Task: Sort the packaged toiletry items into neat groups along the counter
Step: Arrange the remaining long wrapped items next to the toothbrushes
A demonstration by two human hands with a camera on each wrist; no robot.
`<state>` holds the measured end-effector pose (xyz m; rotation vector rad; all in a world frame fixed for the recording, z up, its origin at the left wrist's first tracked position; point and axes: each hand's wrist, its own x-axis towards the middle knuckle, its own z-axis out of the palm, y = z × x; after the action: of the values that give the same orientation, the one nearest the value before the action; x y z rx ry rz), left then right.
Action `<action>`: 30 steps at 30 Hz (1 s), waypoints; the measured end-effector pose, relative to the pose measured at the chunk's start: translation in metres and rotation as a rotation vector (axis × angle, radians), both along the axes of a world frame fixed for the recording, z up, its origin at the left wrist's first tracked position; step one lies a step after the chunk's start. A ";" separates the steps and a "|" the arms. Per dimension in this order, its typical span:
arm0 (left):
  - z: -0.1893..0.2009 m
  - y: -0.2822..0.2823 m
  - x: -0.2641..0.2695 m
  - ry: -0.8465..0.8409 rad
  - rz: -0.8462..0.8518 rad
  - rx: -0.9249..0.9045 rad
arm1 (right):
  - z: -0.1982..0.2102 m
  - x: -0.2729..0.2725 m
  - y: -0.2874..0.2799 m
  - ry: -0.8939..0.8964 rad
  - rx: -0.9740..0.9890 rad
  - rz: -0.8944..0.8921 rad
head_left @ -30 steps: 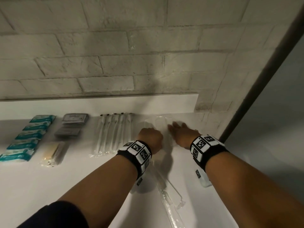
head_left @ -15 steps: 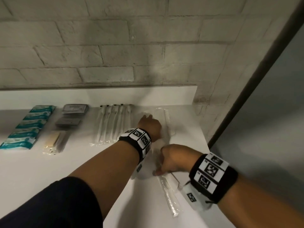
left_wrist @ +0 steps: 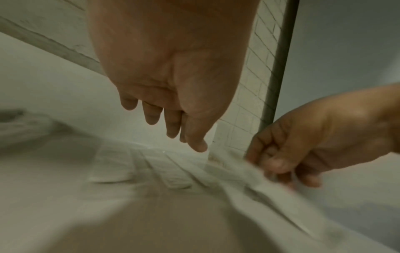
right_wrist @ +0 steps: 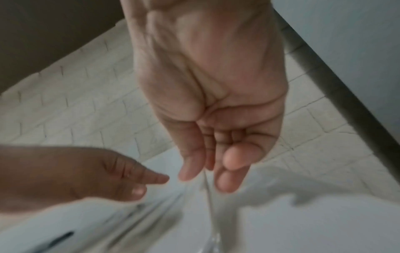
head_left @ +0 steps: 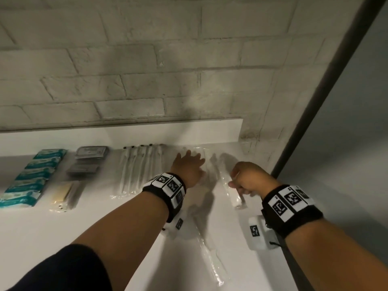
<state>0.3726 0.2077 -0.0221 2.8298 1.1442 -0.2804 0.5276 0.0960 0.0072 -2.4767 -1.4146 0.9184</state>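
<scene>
Both forearms are being extended forward side by side, each wrist being wrapped by a black band set with white patterned squares, and a dark sleeve is being worn on the left upper arm. The left hand [head_left: 190,168] is being held flat, palm down, its fingers [left_wrist: 151,113] straight and close together. The right hand [head_left: 248,178] is being kept curled, thumb and fingers [left_wrist: 279,165] being pinched together.

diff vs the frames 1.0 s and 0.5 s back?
The right hand, near the counter's front edge half a second ago, has carried a clear packet back toward the wall. The left hand still rests flat on the clear packets there. Teal packs and toothbrush row unchanged.
</scene>
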 end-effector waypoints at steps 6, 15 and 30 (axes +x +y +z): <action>-0.008 -0.014 0.027 0.157 -0.075 0.016 | -0.018 0.009 0.000 -0.243 -0.063 0.352; -0.016 -0.021 0.031 0.117 -0.037 0.076 | -0.022 0.008 0.031 -0.349 -0.076 0.383; 0.011 -0.025 0.025 0.283 -0.069 -0.051 | -0.014 -0.016 0.016 -0.305 0.133 0.209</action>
<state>0.3980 0.1825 -0.0112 2.8530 1.0651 -0.7246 0.5112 0.1122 -0.0069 -2.4815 -1.7923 0.4691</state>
